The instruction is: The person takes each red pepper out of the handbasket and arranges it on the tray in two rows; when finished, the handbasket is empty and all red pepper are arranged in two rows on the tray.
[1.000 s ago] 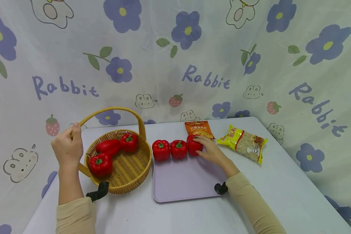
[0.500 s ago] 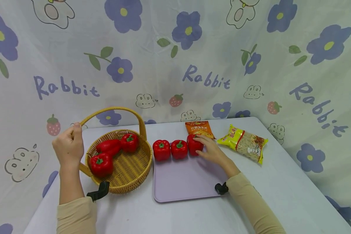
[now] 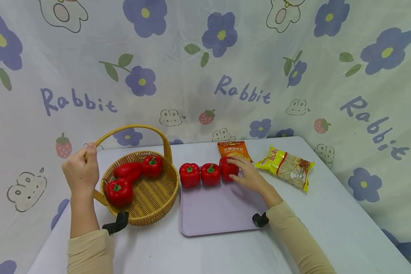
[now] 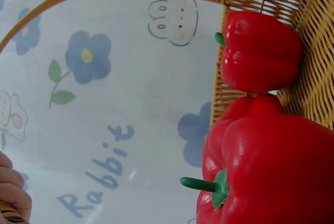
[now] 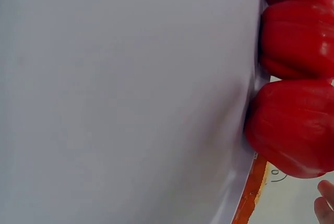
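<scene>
Right-end red bell pepper (image 3: 227, 170): at the far edge of the lavender tray (image 3: 222, 215), last in a row of three, its left side against or very nearly against the middle bell pepper (image 3: 210, 175); the left-end bell pepper (image 3: 190, 176) closes the row on the basket side. My right hand (image 3: 249, 177) is the nearer one by far. Key relation: the pepper lies to the left of this palm and slightly beyond it, fingers reaching over its upper right, thumb at its right flank. Fingers and thumb stand apart about it, loosely bent; the right wrist view shows a gap beside the visible fingertips, so I note no firm hold, and whether the thumb touches I cannot tell. The pepper is blocky, about as wide as tall; no clear long axis, stem mostly covered by my fingers. My left hand (image 3: 81, 169) is clamped round the arched handle (image 3: 137, 126) of the wicker basket (image 3: 152, 199), left of the tray and well apart from the right-end pepper. Inside the basket: a front bell pepper (image 3: 119, 193), a longer red pepper (image 3: 128, 172) and a rear bell pepper (image 3: 152, 166), bunched toward the left and back. Behind the row lies an orange snack packet (image 3: 234, 147); farther right, a yellow food bag (image 3: 287, 167) rests on the white table (image 3: 342, 228).
</scene>
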Tool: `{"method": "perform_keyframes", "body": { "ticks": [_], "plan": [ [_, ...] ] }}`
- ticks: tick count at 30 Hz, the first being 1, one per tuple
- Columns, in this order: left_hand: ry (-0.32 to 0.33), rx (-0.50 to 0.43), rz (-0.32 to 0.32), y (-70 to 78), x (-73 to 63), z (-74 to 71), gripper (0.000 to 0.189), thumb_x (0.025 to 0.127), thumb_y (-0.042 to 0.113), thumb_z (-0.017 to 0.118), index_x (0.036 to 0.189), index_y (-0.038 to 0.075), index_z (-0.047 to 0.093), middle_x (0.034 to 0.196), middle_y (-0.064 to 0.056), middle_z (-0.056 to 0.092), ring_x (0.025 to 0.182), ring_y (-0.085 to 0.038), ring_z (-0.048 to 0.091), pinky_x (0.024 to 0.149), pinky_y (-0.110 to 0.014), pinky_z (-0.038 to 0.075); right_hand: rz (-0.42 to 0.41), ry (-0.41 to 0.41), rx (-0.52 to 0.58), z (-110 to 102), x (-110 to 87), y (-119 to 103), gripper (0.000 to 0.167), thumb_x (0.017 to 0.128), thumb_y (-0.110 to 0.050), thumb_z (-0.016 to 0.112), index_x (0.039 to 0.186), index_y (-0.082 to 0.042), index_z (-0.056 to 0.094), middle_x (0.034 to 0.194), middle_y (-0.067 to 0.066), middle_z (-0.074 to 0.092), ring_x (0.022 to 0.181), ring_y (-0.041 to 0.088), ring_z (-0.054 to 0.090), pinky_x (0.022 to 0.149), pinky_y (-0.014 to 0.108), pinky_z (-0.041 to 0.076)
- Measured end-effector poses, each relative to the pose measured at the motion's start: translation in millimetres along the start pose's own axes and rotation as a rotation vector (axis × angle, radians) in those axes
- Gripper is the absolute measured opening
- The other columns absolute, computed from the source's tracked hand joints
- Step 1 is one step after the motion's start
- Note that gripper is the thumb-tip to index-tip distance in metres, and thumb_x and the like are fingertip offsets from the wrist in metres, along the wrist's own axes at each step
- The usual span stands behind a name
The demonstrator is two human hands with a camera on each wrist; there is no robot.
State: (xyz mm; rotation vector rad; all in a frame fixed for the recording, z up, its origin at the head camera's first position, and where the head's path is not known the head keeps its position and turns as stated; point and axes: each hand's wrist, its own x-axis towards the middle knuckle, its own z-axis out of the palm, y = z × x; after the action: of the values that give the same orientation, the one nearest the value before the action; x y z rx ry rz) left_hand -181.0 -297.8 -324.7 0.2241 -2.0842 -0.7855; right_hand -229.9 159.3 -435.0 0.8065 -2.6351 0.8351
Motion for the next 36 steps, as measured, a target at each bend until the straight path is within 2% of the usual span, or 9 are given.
{"method": "perform_keyframes", "body": {
  "ticks": [5, 15, 22, 28, 33, 36],
  "plan": [
    [-0.003, 0.001, 0.008, 0.3, -0.4, -0.1, 0.054, 0.093, 0.041, 0.040, 0.052, 0.006, 0.036, 0.045, -0.003, 0.028, 0.045, -0.014, 0.023, 0.043, -0.028, 0.015, 0.032, -0.009, 0.012, -2, 2.1, -2, 0.051, 0.080, -0.020, 0.071, 0.127, -0.011, 0.053, 0.133, 0.010, 0.045, 0.125, 0.028, 0.037, 0.097, 0.049, 0.032],
    [-0.002, -0.011, 0.014, 0.7, 1.2, 1.3, 0.053, 0.092, 0.040, 0.041, 0.051, 0.006, 0.035, 0.044, -0.003, 0.028, 0.046, -0.014, 0.022, 0.044, -0.028, 0.015, 0.019, 0.032, 0.011, -5, 8.9, -8, 0.054, 0.081, -0.022, 0.070, 0.129, -0.009, 0.050, 0.134, 0.010, 0.045, 0.126, 0.028, 0.035, 0.099, 0.048, 0.030],
    [-0.003, -0.007, 0.012, -0.8, 1.8, 1.5, 0.053, 0.093, 0.040, 0.040, 0.051, 0.007, 0.036, 0.044, -0.004, 0.029, 0.045, -0.016, 0.023, 0.043, -0.028, 0.015, -0.031, 0.048, -0.011, -6, 15.0, -17, 0.052, 0.081, -0.021, 0.070, 0.127, -0.005, 0.052, 0.134, 0.012, 0.045, 0.125, 0.033, 0.035, 0.098, 0.051, 0.030],
    [-0.006, -0.007, 0.015, -1.0, 1.6, 1.2, 0.053, 0.093, 0.039, 0.040, 0.052, 0.007, 0.036, 0.044, -0.004, 0.029, 0.045, -0.016, 0.023, 0.043, -0.027, 0.015, -0.034, 0.042, -0.025, -6, 19.9, -23, 0.052, 0.081, -0.021, 0.070, 0.128, -0.006, 0.051, 0.135, 0.011, 0.044, 0.127, 0.031, 0.034, 0.100, 0.049, 0.029],
    [-0.002, -0.008, 0.017, 0.1, 1.0, 0.2, 0.052, 0.092, 0.039, 0.041, 0.051, 0.007, 0.036, 0.044, -0.001, 0.028, 0.044, -0.011, 0.022, 0.042, -0.027, 0.015, -0.051, 0.052, -0.023, -5, 23.2, -28, 0.051, 0.081, -0.019, 0.069, 0.127, -0.005, 0.052, 0.134, 0.013, 0.044, 0.127, 0.033, 0.033, 0.100, 0.051, 0.027],
    [0.004, -0.010, 0.024, 0.3, 1.3, -0.3, 0.052, 0.092, 0.038, 0.041, 0.051, 0.007, 0.036, 0.043, -0.001, 0.028, 0.044, -0.009, 0.021, 0.043, -0.027, 0.015, -0.090, 0.070, -0.015, -3, 26.4, -31, 0.050, 0.081, -0.016, 0.070, 0.126, -0.004, 0.052, 0.133, 0.015, 0.045, 0.126, 0.033, 0.034, 0.100, 0.050, 0.027]
  ]
}}
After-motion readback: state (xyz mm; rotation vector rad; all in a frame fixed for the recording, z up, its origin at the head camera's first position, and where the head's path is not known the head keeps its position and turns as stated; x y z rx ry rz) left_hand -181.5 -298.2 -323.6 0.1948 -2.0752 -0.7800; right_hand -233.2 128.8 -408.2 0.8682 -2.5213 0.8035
